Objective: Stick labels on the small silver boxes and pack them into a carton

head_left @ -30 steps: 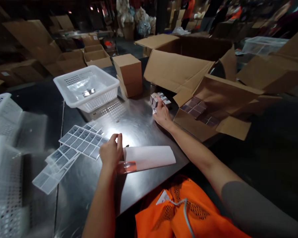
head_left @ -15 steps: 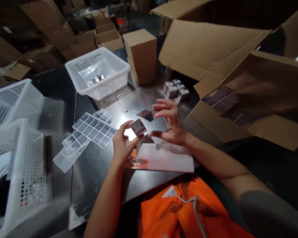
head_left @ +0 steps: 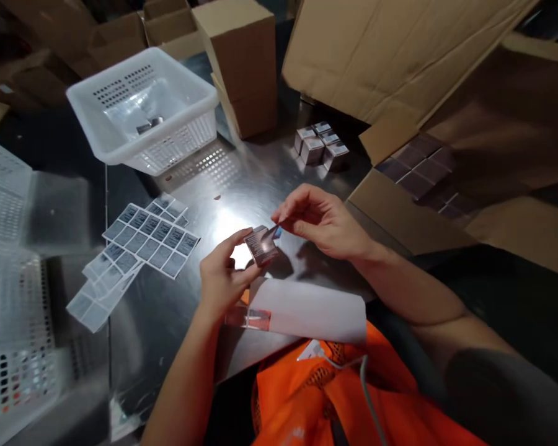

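In the head view my left hand (head_left: pixel 225 272) grips a small dark printed box (head_left: pixel 261 246) between thumb and fingers, its text side facing me. My right hand (head_left: pixel 328 224) is closed in a pinch at the box's upper right edge. Between its fingertips is a thin dark piece with a bluish spot; whether this is a flap or a sticker I cannot tell. Below the hands lies a white backing sheet (head_left: pixel 311 308) with orange-and-grey labels at its left end. Sheets of grey labels (head_left: pixel 151 238) overlap on the metal table to the left.
A white perforated basket (head_left: pixel 186 139) with a few small items stands at the back left. Beside it is a tall brown carton (head_left: pixel 248 80). Several small boxes (head_left: pixel 320 145) sit grouped at the back. A large open carton (head_left: pixel 400 217) on the right holds more boxes.
My right hand, open and apart from the box before, has come left to its edge and closed in a pinch. The view has tilted down and shifted right.
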A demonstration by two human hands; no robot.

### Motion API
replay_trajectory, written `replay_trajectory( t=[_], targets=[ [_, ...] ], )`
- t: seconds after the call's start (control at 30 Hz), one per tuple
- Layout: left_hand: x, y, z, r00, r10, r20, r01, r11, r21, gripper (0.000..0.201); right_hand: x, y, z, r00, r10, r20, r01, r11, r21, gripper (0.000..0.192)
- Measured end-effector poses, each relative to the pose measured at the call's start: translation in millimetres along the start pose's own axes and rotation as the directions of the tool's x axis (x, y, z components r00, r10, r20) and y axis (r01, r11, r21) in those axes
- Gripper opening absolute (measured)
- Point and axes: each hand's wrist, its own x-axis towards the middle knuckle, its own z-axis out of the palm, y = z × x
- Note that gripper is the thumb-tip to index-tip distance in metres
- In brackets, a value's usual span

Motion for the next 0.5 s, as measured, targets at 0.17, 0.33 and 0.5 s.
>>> replay_trajectory(
  t=[0.17, 0.33, 0.5],
  targets=[
    [0.0, -1.5, -0.9, 0.995, 0.100, 0.009, -0.100, 0.993, 0.066, 0.048, -4.2, 3.1, -1.9, 0.984, 0.136, 0.113, -0.123, 0.985, -0.119, 0.042],
    [-1.5, -2.0, -0.3, 0.985, 0.173, 0.021, -0.174, 0.982, 0.073, 0.046, -4.9, 4.7, 3.4, 0.970, 0.233, 0.062, -0.225, 0.967, -0.121, 0.055],
    [-3.6, -3.8, 1.3, 0.980, 0.200, 0.011, -0.200, 0.976, 0.085, 0.049, -4.7, 3.3, 5.5, 0.968, 0.248, 0.041, -0.244, 0.965, -0.096, 0.056]
  ],
)
